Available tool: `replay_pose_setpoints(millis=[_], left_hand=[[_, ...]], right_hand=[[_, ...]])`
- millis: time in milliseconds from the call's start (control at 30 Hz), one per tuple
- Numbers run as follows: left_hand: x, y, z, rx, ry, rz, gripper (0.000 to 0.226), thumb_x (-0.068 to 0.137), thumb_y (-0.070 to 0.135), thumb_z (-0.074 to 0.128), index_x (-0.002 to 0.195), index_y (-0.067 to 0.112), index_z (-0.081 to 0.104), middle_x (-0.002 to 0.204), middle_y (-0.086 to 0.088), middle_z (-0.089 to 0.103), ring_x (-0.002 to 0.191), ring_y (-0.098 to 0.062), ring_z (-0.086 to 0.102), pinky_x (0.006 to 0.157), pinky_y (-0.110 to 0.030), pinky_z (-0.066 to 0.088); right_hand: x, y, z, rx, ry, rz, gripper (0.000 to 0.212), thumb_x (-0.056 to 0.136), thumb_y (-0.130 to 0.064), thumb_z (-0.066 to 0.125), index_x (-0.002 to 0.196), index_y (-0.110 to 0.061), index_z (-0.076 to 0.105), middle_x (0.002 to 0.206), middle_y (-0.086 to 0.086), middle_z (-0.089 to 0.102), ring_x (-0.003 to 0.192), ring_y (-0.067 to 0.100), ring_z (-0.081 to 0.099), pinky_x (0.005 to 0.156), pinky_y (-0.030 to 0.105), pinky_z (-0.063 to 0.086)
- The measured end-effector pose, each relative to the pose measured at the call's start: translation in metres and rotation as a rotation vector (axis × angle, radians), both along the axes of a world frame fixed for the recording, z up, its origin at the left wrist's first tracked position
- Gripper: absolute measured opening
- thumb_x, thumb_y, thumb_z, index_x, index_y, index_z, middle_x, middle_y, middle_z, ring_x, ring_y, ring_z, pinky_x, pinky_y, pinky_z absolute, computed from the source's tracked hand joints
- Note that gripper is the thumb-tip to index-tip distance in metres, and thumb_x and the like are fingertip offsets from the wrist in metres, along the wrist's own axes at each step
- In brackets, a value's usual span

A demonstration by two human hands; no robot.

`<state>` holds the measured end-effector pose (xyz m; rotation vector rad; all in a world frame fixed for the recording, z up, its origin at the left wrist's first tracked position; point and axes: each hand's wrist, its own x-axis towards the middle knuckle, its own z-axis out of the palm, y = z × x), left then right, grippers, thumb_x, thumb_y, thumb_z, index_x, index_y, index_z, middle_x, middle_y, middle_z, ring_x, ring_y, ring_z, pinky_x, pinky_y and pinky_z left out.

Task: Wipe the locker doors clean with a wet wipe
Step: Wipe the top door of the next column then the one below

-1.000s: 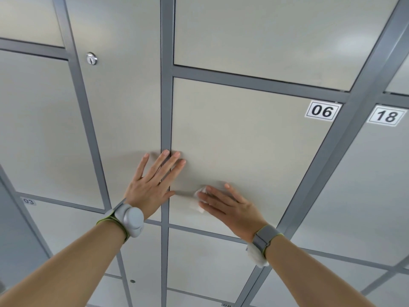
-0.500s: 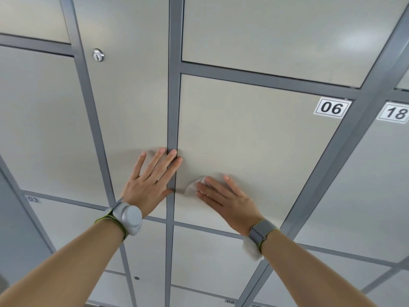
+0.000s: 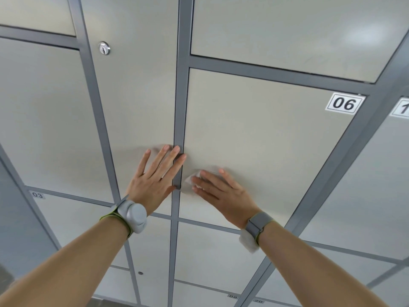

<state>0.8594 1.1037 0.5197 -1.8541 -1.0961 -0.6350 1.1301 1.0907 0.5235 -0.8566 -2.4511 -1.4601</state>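
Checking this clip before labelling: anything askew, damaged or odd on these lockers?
Nothing damaged or askew: the doors sit flush, the 06 label is straight. The right hand presses the wipe on door 06; the left hand lies flat across the frame strip. Only oddity: a white wad at the right wristband, unclear what.

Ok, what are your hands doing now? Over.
Left hand flat across the grey divider. Right hand pressing wet wipe on door 06. Nothing in the way.
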Motion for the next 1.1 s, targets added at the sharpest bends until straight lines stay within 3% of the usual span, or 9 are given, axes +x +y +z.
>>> replay_pose_setpoints(millis=[233, 467, 633, 700, 900, 1000, 1100], left_hand=[[-0.003, -0.001, 0.001, -0.001, 0.006, -0.009, 0.108, 0.075, 0.046, 0.084, 0.16, 0.014, 0.025, 0.167, -0.007, 0.018, 0.153, -0.027, 0.021, 0.119, -0.056, 0.027], [-0.003, 0.001, -0.001, -0.013, -0.009, -0.022, 0.113, 0.074, 0.044, 0.085, 0.161, 0.015, 0.019, 0.169, -0.005, 0.012, 0.154, -0.026, 0.017, 0.121, -0.055, 0.023], [-0.003, 0.002, -0.002, -0.006, -0.009, -0.029, 0.114, 0.075, 0.043, 0.085, 0.161, 0.015, 0.016, 0.169, -0.005, 0.01, 0.155, -0.026, 0.015, 0.122, -0.055, 0.021], [-0.003, 0.002, -0.002, -0.012, -0.012, -0.034, 0.113, 0.075, 0.042, 0.084, 0.161, 0.015, 0.017, 0.169, -0.005, 0.01, 0.155, -0.026, 0.016, 0.122, -0.055, 0.021], [-0.003, 0.002, -0.001, -0.014, -0.011, -0.031, 0.111, 0.075, 0.043, 0.084, 0.161, 0.015, 0.019, 0.168, -0.005, 0.013, 0.154, -0.026, 0.018, 0.122, -0.055, 0.022], [-0.004, 0.003, -0.001, -0.016, 0.0, -0.023, 0.111, 0.076, 0.045, 0.083, 0.161, 0.015, 0.018, 0.169, -0.004, 0.011, 0.154, -0.026, 0.017, 0.121, -0.055, 0.023], [-0.004, 0.003, -0.002, -0.014, 0.007, -0.023, 0.11, 0.077, 0.045, 0.082, 0.161, 0.015, 0.018, 0.169, -0.004, 0.01, 0.154, -0.025, 0.016, 0.121, -0.055, 0.024]], right_hand=[[-0.012, 0.003, -0.028, -0.031, 0.01, 0.002, 0.058, 0.101, -0.003, 0.018, 0.142, -0.021, 0.054, 0.158, -0.003, 0.038, 0.147, 0.019, 0.033, 0.118, 0.044, 0.025], [-0.005, 0.0, -0.053, -0.101, -0.219, -0.079, 0.059, 0.092, -0.01, 0.032, 0.149, -0.023, 0.042, 0.16, -0.004, 0.032, 0.149, 0.018, 0.028, 0.124, 0.048, 0.0], [-0.007, 0.002, -0.038, -0.103, -0.112, -0.019, 0.058, 0.094, -0.002, 0.029, 0.145, -0.021, 0.047, 0.159, -0.003, 0.036, 0.147, 0.019, 0.031, 0.123, 0.045, 0.012], [-0.01, 0.003, -0.033, -0.087, -0.073, -0.013, 0.062, 0.096, 0.0, 0.016, 0.144, -0.02, 0.05, 0.158, -0.003, 0.038, 0.147, 0.019, 0.032, 0.12, 0.044, 0.019], [-0.017, 0.004, -0.045, -0.062, -0.092, -0.048, 0.066, 0.097, -0.001, 0.007, 0.147, -0.02, 0.046, 0.159, -0.002, 0.035, 0.148, 0.02, 0.03, 0.121, 0.045, 0.014], [-0.016, 0.004, -0.061, -0.094, -0.195, -0.069, 0.06, 0.098, -0.008, 0.016, 0.148, -0.022, 0.046, 0.159, -0.003, 0.036, 0.147, 0.02, 0.032, 0.123, 0.048, 0.004], [-0.014, 0.003, -0.073, -0.119, -0.224, -0.088, 0.057, 0.105, -0.007, 0.012, 0.145, -0.024, 0.049, 0.154, -0.009, 0.043, 0.143, 0.015, 0.038, 0.123, 0.046, 0.006]])
